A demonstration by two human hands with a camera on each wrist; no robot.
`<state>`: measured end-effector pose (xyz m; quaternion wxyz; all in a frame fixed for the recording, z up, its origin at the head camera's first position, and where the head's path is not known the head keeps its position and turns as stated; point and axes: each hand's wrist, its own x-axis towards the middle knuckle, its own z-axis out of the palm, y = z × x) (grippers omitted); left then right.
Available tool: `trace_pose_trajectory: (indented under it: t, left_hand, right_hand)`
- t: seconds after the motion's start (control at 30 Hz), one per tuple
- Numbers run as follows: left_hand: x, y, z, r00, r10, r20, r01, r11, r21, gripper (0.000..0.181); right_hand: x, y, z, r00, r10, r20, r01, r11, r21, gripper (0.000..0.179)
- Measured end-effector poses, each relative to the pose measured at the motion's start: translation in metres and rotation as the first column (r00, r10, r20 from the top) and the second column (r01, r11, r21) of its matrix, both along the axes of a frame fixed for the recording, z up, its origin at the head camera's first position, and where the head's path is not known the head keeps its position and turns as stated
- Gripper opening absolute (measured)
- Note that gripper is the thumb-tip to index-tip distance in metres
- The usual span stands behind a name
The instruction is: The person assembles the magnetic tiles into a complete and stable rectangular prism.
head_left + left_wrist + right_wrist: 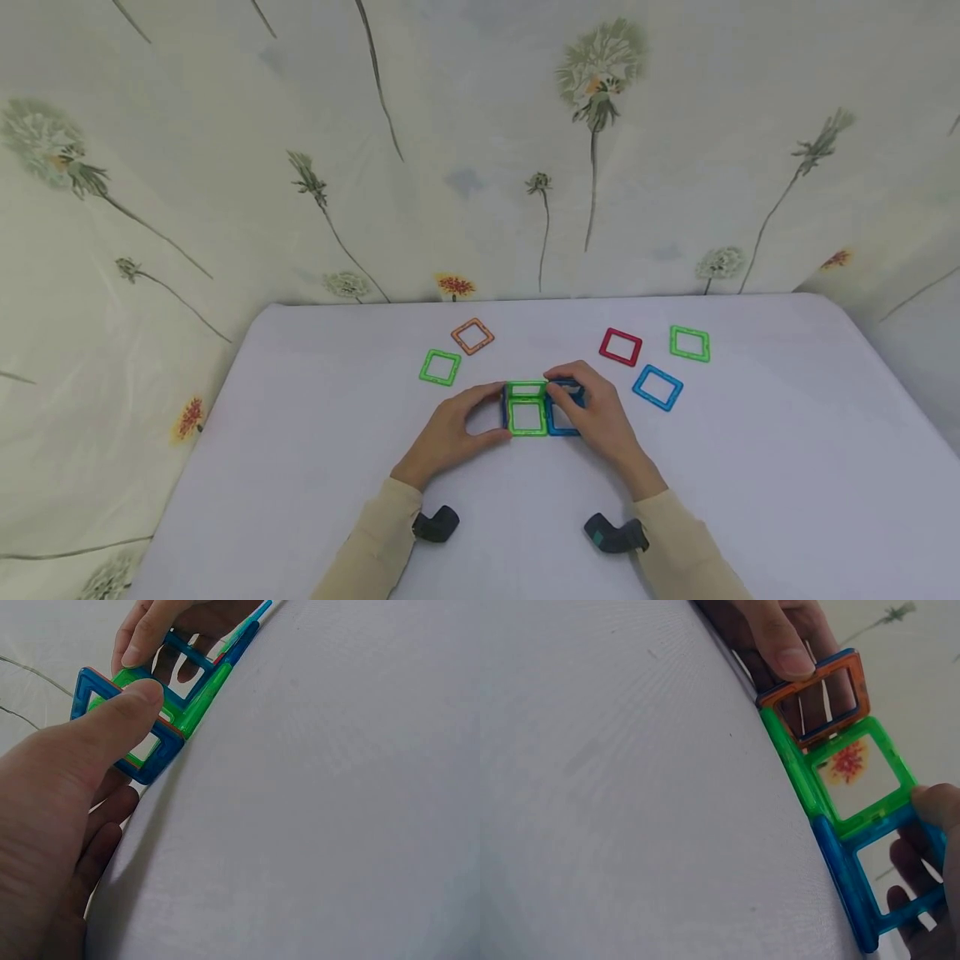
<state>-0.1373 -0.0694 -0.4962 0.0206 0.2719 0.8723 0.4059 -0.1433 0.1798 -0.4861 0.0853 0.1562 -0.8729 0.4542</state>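
Observation:
Small magnetic tiles, open square frames, form a structure with two flat tiles, one green (pixel 528 432) and one blue (pixel 564 432), side by side. Behind them stand an upright green tile (pixel 892 754) and an upright blue tile (pixel 911 911). At the left end an upright wall shows an orange tile (pixel 861 686) inside, with blue on its outer side. My left hand (pixel 446 429) holds this wall between thumb and forefinger. With thumb and fingers my right hand (pixel 603 421) pinches the upright blue tile near its seam with the green one, partly covering it.
Loose on the white table (pixel 300 467) lie an orange tile (pixel 460 344) and a green tile (pixel 428 364) at the back left. A red tile (pixel 621 361), another green tile (pixel 690 357) and a blue tile (pixel 651 400) lie to the right. Flower-patterned fabric (pixel 480 233) hangs behind.

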Motion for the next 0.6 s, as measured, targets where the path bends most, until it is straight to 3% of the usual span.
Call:
trace_pose_trajectory:
  t: [0.6]
  left_hand:
    - [0.0008,0.0014,0.0002,1.000,-0.001,0.001,0.001,1.000,0.010,0.067]
  right_hand:
    - [0.0045,0.0060,0.0096,0.999,-0.013,0.029,0.014,0.999,-0.038,0.027]
